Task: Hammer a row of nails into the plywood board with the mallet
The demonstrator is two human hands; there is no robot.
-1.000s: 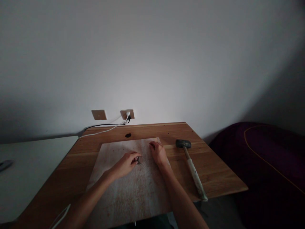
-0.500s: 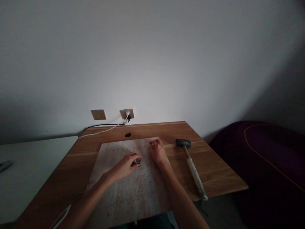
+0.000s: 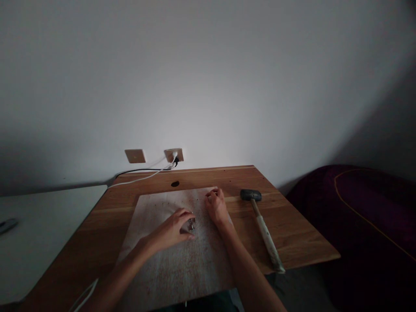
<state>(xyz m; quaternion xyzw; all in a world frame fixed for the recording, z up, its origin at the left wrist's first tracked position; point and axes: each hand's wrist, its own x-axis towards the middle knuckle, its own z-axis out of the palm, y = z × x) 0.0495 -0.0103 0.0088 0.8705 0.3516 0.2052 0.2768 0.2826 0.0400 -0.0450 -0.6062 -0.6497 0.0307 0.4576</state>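
My left hand [image 3: 175, 227] is over the middle of a pale, worn wooden board [image 3: 172, 277], thumb and fingers spread apart. In the gap between them lies a small cluster of shiny metal pieces [image 3: 191, 222], too small to name, resting on the board. At the board's far right corner, my right hand [image 3: 217, 207] has its fingers curled and pressed together. Whatever they may hold is hidden. Beside my right forearm lies a mallet [image 3: 266, 238] with a black head and a whitish wrapped handle.
The board lies on a brown wooden table [image 3: 299, 234] against a white wall. Cables [image 3: 152, 172] run from a wall socket [image 3: 173, 154] along the back. A white surface [image 3: 42, 234] adjoins on the left. A dark purple beanbag-like form [image 3: 354, 208] stands at the right.
My left thumb and fingers have parted from a pinch around the metal pieces, leaving them on the board. My right hand stays at the corner.
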